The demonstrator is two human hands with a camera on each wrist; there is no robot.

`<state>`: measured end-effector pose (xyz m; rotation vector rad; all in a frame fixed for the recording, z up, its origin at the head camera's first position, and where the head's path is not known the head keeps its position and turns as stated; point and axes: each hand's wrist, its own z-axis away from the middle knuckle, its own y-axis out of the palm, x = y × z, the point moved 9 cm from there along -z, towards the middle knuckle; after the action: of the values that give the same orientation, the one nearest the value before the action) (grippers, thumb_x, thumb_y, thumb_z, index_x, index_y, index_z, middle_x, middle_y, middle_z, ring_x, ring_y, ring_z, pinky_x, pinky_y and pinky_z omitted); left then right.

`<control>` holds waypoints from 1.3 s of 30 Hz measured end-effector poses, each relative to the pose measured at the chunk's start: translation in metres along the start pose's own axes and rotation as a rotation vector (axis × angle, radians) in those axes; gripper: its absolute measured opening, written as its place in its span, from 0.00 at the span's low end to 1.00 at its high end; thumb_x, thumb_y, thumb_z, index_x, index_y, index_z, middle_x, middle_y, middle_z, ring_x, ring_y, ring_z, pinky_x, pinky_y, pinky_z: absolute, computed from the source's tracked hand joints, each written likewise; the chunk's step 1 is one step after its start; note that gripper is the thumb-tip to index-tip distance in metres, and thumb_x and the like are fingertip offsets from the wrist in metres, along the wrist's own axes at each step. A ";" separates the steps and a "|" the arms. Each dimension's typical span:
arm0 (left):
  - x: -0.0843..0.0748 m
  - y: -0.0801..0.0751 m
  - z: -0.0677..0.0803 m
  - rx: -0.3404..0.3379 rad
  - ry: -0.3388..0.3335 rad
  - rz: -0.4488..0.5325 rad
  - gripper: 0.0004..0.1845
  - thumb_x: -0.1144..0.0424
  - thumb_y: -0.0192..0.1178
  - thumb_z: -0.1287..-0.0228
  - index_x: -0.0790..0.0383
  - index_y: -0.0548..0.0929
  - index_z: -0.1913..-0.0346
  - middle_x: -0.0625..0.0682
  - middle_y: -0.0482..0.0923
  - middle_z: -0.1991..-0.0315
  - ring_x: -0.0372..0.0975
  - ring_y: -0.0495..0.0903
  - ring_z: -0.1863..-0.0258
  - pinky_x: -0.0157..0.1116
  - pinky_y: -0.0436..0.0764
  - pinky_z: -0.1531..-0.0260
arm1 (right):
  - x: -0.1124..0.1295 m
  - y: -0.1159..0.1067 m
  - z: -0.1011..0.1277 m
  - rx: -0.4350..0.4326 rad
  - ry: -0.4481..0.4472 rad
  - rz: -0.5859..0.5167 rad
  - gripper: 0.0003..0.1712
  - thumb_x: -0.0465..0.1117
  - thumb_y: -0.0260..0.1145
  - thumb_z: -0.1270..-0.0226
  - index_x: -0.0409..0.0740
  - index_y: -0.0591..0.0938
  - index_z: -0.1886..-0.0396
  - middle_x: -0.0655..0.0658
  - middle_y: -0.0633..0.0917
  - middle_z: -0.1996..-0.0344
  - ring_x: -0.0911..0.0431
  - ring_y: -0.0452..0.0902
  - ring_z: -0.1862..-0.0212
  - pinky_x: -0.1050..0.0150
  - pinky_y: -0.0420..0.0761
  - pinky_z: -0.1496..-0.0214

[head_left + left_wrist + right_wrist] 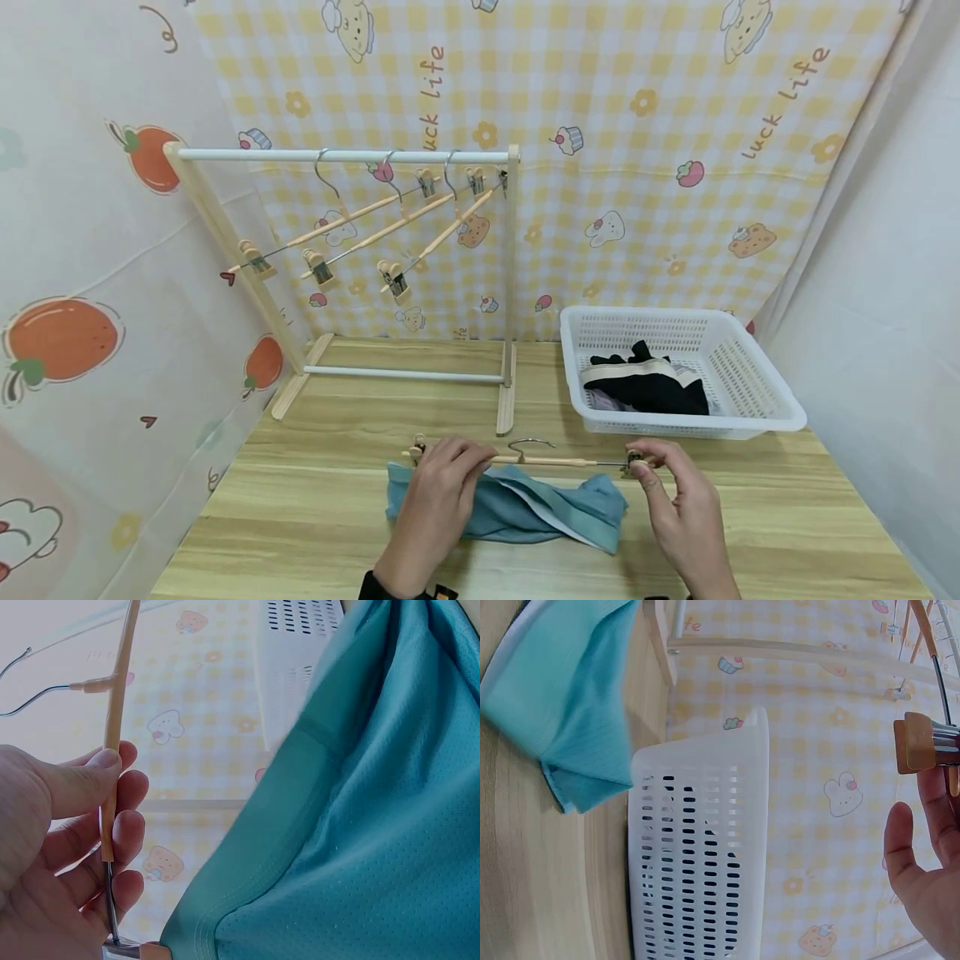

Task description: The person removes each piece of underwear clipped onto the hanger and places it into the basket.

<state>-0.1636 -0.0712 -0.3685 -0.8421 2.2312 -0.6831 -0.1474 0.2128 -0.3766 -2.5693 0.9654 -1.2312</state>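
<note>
Rack point(510, 275) at the table's point(315, 517) back left carries three clip hangers point(390, 221), all tilted. In front of the rack a fourth hanger point(547, 460) is held level just above one teal cloth point(525, 504); the cloth's left edge is hidden behind the left hand point(442, 492). Left hand: thumb and fingers pinch the hanger's bar near its left clip. Right hand point(678, 500): fingertips pinch the right clip, palm turned inward. One white basket point(750, 408) right of the rack holds dark clothes point(648, 385), count unclear. Wrists cut off at bottom frame edge.
</note>
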 end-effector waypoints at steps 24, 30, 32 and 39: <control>0.003 0.001 0.003 0.035 -0.038 0.049 0.06 0.67 0.68 0.25 0.55 0.93 0.53 0.47 0.88 0.60 0.35 0.84 0.57 0.38 0.84 0.56 | 0.001 0.005 0.000 0.066 0.089 -0.014 0.24 0.21 0.70 0.31 0.41 0.87 0.39 0.52 0.87 0.52 0.72 0.80 0.55 0.81 0.71 0.45; 0.003 0.002 0.003 0.039 -0.043 0.055 0.07 0.69 0.68 0.27 0.55 0.93 0.53 0.46 0.87 0.60 0.35 0.84 0.57 0.39 0.85 0.56 | 0.003 0.005 -0.001 0.092 0.150 0.016 0.30 0.27 0.70 0.26 0.46 0.81 0.27 0.52 0.88 0.44 0.74 0.78 0.47 0.81 0.71 0.41; 0.003 0.003 0.003 0.042 -0.042 0.047 0.07 0.69 0.69 0.28 0.55 0.93 0.54 0.46 0.87 0.60 0.35 0.85 0.57 0.38 0.85 0.56 | 0.007 0.004 -0.001 0.083 0.139 0.003 0.30 0.27 0.71 0.27 0.46 0.81 0.28 0.52 0.87 0.40 0.72 0.77 0.44 0.81 0.70 0.39; -0.001 0.005 0.002 0.050 -0.027 -0.002 0.09 0.71 0.74 0.33 0.55 0.93 0.55 0.44 0.86 0.61 0.36 0.85 0.57 0.38 0.85 0.55 | 0.032 0.005 0.000 0.029 -0.059 -0.033 0.33 0.20 0.73 0.37 0.42 0.84 0.32 0.45 0.86 0.38 0.72 0.75 0.34 0.80 0.68 0.30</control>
<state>-0.1632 -0.0679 -0.3729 -0.8249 2.1805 -0.7211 -0.1352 0.1901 -0.3574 -2.5933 0.8901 -1.1618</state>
